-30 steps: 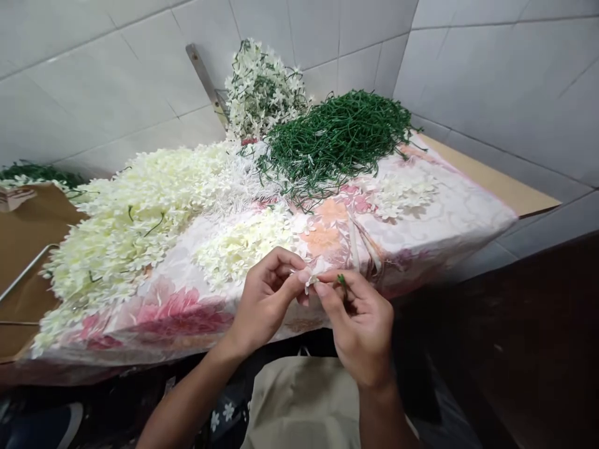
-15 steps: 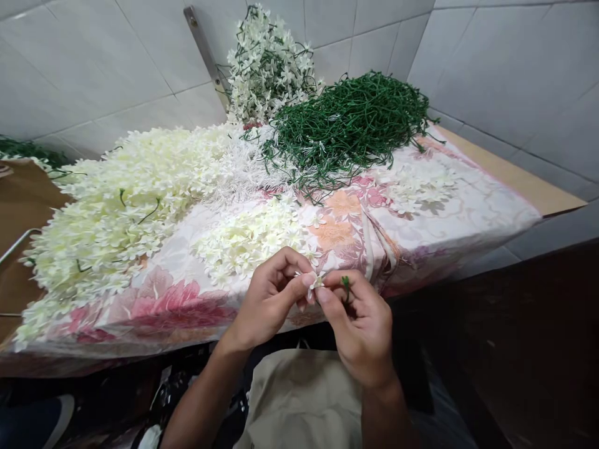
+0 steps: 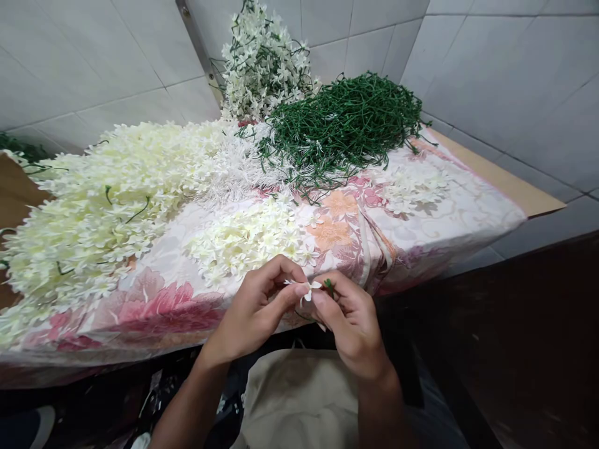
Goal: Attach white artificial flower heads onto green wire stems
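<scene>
Between my fingertips, just over the table's front edge, is a small white artificial flower (image 3: 309, 290). My left hand (image 3: 259, 308) is closed, pinching the flower between thumb and forefinger. My right hand (image 3: 350, 321) is closed too, its thumb and forefinger meeting the flower from the other side. A green plastic stem (image 3: 329, 286) pokes out between the right hand's fingers, and a thin green strand shows below the flower. Just beyond my hands lies a small pile of loose cream-white flowers (image 3: 248, 240) on the floral cloth (image 3: 163, 305).
A big heap of cream-white flowers (image 3: 107, 199) covers the table's left side. White stamen pieces (image 3: 234, 168) lie beside a mound of green stems (image 3: 346, 125). Behind stands a bunch of assembled flowers (image 3: 264, 62) against the tiled wall. More petals (image 3: 414, 187) lie at right.
Both hands have shifted slightly left and down in view as the camera turned a little. The flower has turned between my fingertips, and a green strand now shows beneath it.
</scene>
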Demonstrator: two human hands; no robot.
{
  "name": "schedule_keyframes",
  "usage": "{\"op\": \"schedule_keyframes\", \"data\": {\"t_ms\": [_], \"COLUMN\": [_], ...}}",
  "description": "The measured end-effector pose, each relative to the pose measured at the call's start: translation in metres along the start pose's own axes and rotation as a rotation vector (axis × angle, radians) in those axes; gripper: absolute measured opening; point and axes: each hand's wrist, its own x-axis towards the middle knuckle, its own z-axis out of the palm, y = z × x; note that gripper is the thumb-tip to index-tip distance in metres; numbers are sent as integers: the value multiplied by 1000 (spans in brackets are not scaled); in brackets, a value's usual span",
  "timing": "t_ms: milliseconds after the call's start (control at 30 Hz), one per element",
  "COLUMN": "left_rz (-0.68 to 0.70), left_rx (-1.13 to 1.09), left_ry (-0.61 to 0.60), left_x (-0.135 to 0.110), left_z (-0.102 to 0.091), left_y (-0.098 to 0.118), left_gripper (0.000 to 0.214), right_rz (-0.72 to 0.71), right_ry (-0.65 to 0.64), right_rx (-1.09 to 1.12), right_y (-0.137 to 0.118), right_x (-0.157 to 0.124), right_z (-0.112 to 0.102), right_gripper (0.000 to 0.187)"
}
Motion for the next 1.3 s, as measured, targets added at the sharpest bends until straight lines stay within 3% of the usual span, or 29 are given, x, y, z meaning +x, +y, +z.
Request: {"op": "schedule_keyframes", "data": {"t_ms": [167,267,433,667,867,1000,1300], "left_rz": [39,66,23,-12,49,88,118], "left_rx": [167,233,42,-143,-296,-323,-301], "left_ry": [-32,24,119,148,208,230,258], "left_x": [-5,-4,-4,-4,-2,-2,-1], "left_z": [1,2,3,-2,-5,-3,-1], "left_y": [2,2,0,-3,-9,-10,-11], "left_gripper": [46,28,12,8,7,8,9], "right_rz": [-35,-29,-60,-53,42,28,21], "right_ry": [52,56,97,172,150,122,240], "right_rx": [-60,-93,-101,-68,167,91,36], "right_y": [0,0,2,9,17,20,20], "right_x": [1,1,0,-2,-4,-4,-4], "right_z": [1,4,11,15,14,12,11], "right_gripper": [19,17,16,12,28,33,30]}}
